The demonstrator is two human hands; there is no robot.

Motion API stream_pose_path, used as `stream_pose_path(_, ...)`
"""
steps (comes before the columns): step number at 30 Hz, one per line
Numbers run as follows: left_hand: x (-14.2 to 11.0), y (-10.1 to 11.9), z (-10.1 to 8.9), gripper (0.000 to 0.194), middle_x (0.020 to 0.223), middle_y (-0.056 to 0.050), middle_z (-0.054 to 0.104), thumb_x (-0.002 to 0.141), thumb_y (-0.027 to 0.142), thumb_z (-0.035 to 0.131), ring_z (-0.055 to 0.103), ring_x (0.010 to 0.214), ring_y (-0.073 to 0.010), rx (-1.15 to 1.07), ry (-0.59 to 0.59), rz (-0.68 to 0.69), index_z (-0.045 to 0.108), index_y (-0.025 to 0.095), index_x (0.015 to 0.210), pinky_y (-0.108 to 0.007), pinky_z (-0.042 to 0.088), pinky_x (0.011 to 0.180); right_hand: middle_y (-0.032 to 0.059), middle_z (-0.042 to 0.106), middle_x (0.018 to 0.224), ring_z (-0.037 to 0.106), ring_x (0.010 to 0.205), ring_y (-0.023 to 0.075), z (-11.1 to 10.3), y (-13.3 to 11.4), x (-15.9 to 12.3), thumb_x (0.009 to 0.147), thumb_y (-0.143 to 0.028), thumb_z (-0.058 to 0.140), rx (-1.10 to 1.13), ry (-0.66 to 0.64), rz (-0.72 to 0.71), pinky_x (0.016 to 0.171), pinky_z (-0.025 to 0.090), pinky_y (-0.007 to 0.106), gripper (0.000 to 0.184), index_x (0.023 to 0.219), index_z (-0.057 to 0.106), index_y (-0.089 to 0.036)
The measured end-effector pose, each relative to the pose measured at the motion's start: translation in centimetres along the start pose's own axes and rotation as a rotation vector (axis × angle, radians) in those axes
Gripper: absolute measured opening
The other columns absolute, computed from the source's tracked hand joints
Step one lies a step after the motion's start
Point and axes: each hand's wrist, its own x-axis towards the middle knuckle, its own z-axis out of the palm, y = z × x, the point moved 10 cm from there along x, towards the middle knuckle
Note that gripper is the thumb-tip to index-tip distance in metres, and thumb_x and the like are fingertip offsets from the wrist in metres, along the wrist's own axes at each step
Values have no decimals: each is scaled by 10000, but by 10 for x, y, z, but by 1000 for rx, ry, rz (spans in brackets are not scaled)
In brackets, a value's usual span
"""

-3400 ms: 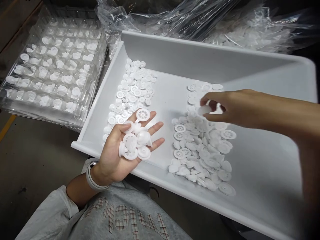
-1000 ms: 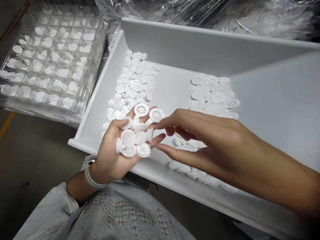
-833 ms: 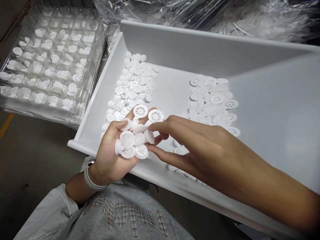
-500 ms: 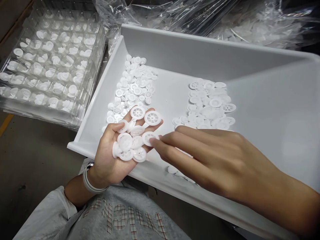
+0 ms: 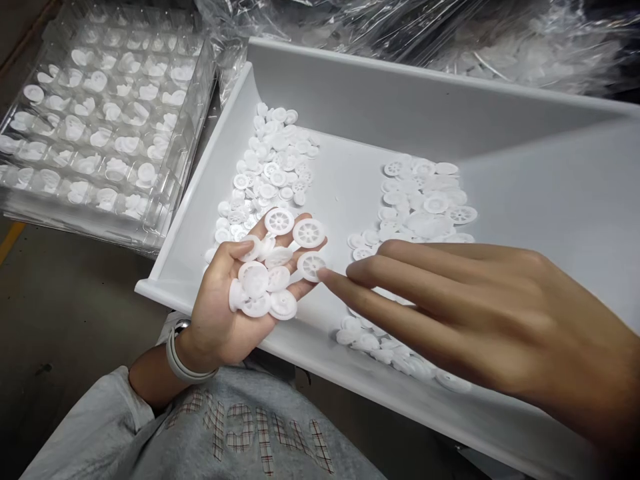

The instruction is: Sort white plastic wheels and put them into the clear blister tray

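Observation:
My left hand [image 5: 233, 313] is palm up over the front left of a grey tray [image 5: 400, 73], holding several white plastic spoked wheels [image 5: 254, 279]. Its thumb rests against one of them, and others lie on the fingers. One wheel [image 5: 311, 265] sits out near the fingertips. My right hand [image 5: 480, 307] comes in from the right with its fingers stretched out and apart; one fingertip is at the edge of that wheel. The right thumb is hidden. Beneath the right hand lies a pile of similar wheels [image 5: 425, 200], partly covered by it.
Smaller white wheels [image 5: 270, 167] are heaped along the tray's left side. Left of the tray stands a stack of clear compartment trays [image 5: 107, 213] filled with white parts. Crumpled clear plastic bags [image 5: 350, 27] lie behind.
My right hand has drawn back to the right and its fingers have spread, uncovering more wheels at the tray's front. The outermost wheel on my left hand lies slightly higher and further right.

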Motion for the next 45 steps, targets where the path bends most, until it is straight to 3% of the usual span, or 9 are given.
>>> stream_pose_path(8,2,1,-1,522,1350,-41,641,917,241,406,502,1370,-259,-9,5,8,438,249,1437,-513,302,1215,29,588,780,443,684,150,2,4,-4,1005,-96,402,46,38,-1,538,302,332,146,973,525,-167)
stream_pose_path(13,3,0,-1,550,1370,-36,627,914,237,415,530,1343,-256,-16,7,2,391,276,1462,-511,319,1207,18,571,760,408,657,145,2,5,-3,1018,-115,370,102,25,-6,522,295,322,141,1014,502,-163)
stream_pose_path(21,3,0,-2,472,1329,-55,653,913,244,416,415,1426,-291,-8,-6,-13,514,211,1374,-517,275,1228,1,551,756,409,634,130,4,9,-1,1033,-162,361,128,18,18,512,281,313,139,1011,497,-181)
stream_pose_path(30,3,0,-2,447,1211,-65,713,915,237,408,510,1358,-279,-10,-10,-17,550,184,1336,-527,261,1230,0,547,761,417,639,118,8,11,-3,971,-116,519,184,-31,1,506,301,295,117,1077,545,-160)
stream_pose_path(38,2,-1,-3,470,1332,-45,653,911,245,418,489,1378,-271,-3,-1,-12,520,219,1370,-530,266,1227,-12,536,767,433,641,114,8,17,-2,965,-117,529,227,-41,47,509,288,306,117,1044,544,-202)
stream_pose_path(45,1,0,-5,523,1400,-39,605,905,231,428,509,1362,-253,-17,22,-5,459,244,1427,-505,308,1212,-24,515,738,395,625,107,4,26,-12,970,-222,565,182,-6,89,514,270,314,65,1034,574,-229)
